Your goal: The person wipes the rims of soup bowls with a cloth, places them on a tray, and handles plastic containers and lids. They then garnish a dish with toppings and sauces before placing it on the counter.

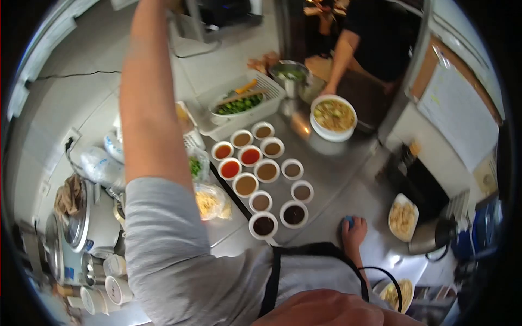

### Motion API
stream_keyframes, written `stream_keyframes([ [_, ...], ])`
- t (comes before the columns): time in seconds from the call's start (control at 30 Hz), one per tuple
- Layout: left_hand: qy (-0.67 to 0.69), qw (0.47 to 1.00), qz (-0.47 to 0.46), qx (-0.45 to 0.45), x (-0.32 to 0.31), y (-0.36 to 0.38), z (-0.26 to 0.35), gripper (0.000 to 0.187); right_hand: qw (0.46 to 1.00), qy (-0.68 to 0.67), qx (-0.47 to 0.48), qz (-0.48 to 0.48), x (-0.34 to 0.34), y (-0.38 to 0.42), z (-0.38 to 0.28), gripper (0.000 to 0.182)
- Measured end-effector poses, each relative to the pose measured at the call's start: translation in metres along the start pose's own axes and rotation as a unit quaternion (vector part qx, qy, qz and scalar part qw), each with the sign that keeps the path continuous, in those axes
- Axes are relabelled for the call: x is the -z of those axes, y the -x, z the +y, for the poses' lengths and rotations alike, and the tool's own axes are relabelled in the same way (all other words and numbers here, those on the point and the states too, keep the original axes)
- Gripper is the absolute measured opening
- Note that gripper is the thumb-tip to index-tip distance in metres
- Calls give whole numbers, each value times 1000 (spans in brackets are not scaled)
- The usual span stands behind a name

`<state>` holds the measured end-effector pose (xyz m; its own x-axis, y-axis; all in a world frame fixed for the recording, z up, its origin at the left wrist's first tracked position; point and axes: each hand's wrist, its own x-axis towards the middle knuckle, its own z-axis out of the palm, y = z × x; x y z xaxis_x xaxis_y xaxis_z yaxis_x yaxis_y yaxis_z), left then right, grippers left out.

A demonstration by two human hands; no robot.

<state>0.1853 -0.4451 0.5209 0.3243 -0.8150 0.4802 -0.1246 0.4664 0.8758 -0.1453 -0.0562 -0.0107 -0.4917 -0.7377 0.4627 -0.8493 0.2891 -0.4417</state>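
My left arm reaches up along the left side and leaves the view at the top, so its hand does not show. Over the steel counter (333, 204), my right hand (355, 231) is closed around a small blue object (348, 220), mostly hidden by the fingers. Left of that hand stand several small white cups of sauce; the closest include a dark sauce cup (294, 215) and a grey-brown sauce cup (302, 191). A red sauce cup (250, 156) stands farther back.
At the hatch, another person's hand (328, 91) touches a white bowl of noodle soup (333, 115). A white basket (217, 130) holds chopped greens. Bagged shredded food (209, 202) lies beside the sauces. A dish of pale pieces (403, 218) and a steel kettle (432, 237) stand at right.
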Motion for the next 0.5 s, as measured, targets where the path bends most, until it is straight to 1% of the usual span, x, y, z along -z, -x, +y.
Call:
stream_keyframes([
  [0.03, 62, 990, -123, -11, 1, -4, -26, 38, 1000, 13, 3, 4, -1, -1, -1, 19],
  [0.07, 127, 962, -241, -18, 0, -5, -56, 32, 1000, 15, -3, -8, -3, 0, 1, 19],
  [0.1, 180, 949, -259, 17, -19, 47, -67, 25, 1000, 15, -7, -18, -2, -1, 3, 19],
  [0.13, 175, 919, -345, 70, -24, 80, -90, 27, 999, 15, -15, -44, 2, -3, 1, 20],
  [0.17, 160, 903, -386, 99, -32, 131, -111, 40, 997, 12, -20, -68, 5, -6, -1, 21],
  [0.2, 134, 893, -417, 104, -41, 196, -114, 33, 991, 16, -46, -126, 10, -11, -2, 22],
  [0.23, 96, 864, -484, 102, -53, 230, -149, 32, 980, 18, -70, -184, 17, -16, -3, 23],
  [0.27, 138, 804, -517, 260, -63, 272, -164, 34, 971, 25, -92, -217, 23, -21, -4, 24],
  [0.3, 116, 776, -527, 327, -76, 313, -187, 38, 962, 30, -112, -247, 27, -30, -5, 26],
  [0.33, 126, 723, -551, 397, -88, 351, -227, 39, 981, 63, -76, -169, 29, -39, -10, 26],
  [0.37, 132, 684, -546, 466, -100, 389, -250, 39, 991, 96, -37, -90, 28, -48, -16, 27],
  [0.43, 132, 611, -571, 532, -116, 452, -296, 33, 997, 7, -37, -74, 13, -71, -12, 29],
  [0.47, 99, 600, -564, 560, -119, 471, -295, 32, 995, 35, -24, -87, 3, -79, -15, 28],
  [0.5, 88, 595, -569, 561, -123, 487, -304, 32, 993, 61, -12, -102, -6, -82, -19, 28],
])
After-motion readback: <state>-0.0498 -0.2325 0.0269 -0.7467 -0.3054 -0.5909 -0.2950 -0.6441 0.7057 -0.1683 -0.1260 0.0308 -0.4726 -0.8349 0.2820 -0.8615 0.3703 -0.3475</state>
